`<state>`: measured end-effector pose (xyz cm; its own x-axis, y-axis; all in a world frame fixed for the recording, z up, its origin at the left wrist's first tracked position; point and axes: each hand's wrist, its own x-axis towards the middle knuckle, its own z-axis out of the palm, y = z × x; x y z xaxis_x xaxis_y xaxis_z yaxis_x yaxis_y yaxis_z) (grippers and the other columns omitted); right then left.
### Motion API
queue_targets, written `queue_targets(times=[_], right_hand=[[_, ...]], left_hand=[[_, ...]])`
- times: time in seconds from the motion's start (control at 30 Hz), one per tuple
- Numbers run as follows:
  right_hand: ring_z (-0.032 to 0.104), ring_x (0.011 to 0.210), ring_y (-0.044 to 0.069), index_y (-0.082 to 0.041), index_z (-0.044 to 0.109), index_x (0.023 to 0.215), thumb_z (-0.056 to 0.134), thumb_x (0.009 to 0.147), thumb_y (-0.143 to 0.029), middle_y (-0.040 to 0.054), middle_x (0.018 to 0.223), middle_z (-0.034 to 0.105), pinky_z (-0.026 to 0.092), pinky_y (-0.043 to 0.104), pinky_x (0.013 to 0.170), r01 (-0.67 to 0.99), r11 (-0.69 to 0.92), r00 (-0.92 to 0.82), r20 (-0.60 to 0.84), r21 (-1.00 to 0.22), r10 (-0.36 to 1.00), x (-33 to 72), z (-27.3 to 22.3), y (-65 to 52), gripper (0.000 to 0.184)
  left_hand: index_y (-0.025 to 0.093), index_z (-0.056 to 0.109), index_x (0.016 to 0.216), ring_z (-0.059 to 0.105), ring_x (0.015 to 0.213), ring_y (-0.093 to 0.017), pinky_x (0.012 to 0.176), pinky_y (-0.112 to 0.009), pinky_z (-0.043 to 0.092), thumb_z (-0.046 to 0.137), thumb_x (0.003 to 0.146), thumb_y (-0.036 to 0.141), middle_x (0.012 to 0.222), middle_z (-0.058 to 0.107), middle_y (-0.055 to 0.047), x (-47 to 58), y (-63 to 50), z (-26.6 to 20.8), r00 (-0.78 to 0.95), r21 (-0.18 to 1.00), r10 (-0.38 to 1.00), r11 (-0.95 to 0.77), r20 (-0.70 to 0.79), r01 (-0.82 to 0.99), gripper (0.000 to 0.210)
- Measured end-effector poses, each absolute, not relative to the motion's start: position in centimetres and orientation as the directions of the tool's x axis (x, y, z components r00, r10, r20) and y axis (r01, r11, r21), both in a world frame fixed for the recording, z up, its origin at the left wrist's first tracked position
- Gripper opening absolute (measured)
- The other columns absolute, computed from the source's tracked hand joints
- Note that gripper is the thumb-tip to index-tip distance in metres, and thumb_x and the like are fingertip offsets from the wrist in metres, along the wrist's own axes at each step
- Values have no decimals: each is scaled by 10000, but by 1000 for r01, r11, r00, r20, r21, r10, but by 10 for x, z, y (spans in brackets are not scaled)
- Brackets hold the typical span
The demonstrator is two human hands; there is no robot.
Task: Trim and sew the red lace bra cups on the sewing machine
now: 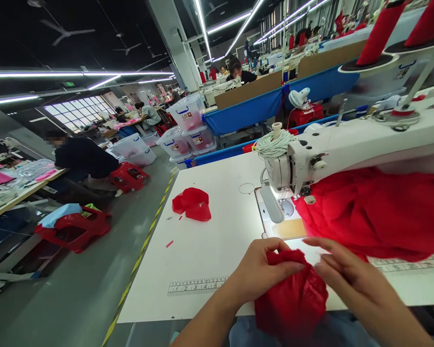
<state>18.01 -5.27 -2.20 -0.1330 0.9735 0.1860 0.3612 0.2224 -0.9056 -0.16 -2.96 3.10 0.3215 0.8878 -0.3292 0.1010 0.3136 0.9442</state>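
My left hand (258,270) pinches a gathered piece of red fabric (291,303) between thumb and fingers, at the table's front edge. The fabric hangs down over my lap. Close on its right is my right hand (347,270), index finger stretched out and the other fingers partly curled, with nothing visible in it. Just beyond both hands stands a white sewing machine (347,149), its lamp lighting the needle plate (286,208). A large heap of red fabric (379,212) lies under the machine's arm. The tip of the needle is hard to make out.
On the white table (224,246) lie a small red fabric scrap (191,205) and a printed ruler (197,286). Red thread cones (381,33) stand at upper right. Clear plastic boxes (188,113), red stools (74,231) and seated people are farther off.
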Motion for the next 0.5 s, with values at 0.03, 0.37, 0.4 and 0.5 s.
queue_targets(times=[0.03,0.37,0.4,0.5], right_hand=[[530,538,121,-202,644,1009,479,952,-484,-40,635,557,434,210,473,312,199,-183,147,-929,972,178,-18,-48,332],[467,515,137,-225,547,664,501,897,-522,-41,549,467,365,225,478,450,152,-77,132,-880,988,179,-21,-34,379],[473,512,137,-228,547,671,493,899,-535,-44,546,464,369,225,479,484,154,-63,141,-862,988,180,-23,-34,386],[489,506,138,-235,545,690,462,914,-562,-48,542,470,381,227,477,562,150,-27,164,-813,986,180,-23,-34,405]], left_hand=[[153,587,716,464,605,-105,592,-238,354,793,656,425,644,544,13,1,-29,31,324,945,888,316,-325,82,347],[128,655,704,515,617,-88,579,-197,383,847,597,458,662,603,9,-7,-17,14,175,902,912,398,-371,-167,396],[127,660,698,515,611,-85,578,-196,385,841,608,462,652,603,9,-6,-17,13,168,898,915,396,-368,-192,391],[121,676,685,529,595,-87,576,-197,401,857,592,447,628,614,3,-4,-16,12,186,874,902,425,-389,-237,385]])
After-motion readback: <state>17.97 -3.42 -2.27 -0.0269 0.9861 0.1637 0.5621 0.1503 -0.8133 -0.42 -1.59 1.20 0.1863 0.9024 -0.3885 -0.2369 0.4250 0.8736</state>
